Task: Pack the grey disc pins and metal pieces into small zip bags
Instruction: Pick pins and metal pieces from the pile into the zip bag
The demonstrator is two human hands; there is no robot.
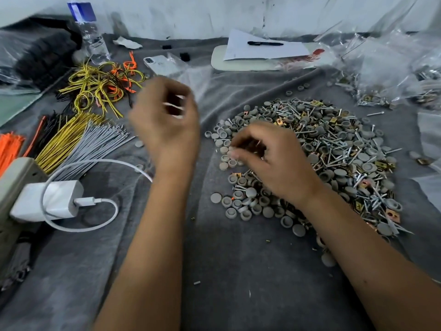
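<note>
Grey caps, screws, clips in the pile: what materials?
Grey caps: likely moulded plastic or rubber; matte, uniform grey, hollow cups. Screws: metal, likely plated steel; bright silver shine. Clips: stamped sheet metal, brass or copper toned, probably plating.

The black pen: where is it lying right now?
In the head view the black pen lies at the far centre-right, on the white paper sheet, beyond the pile of grey discs and screws.

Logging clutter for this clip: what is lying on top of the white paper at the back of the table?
A black pen lies on the white paper. The paper itself rests on a pale flat board; whatever lies under the paper is covered.
</note>
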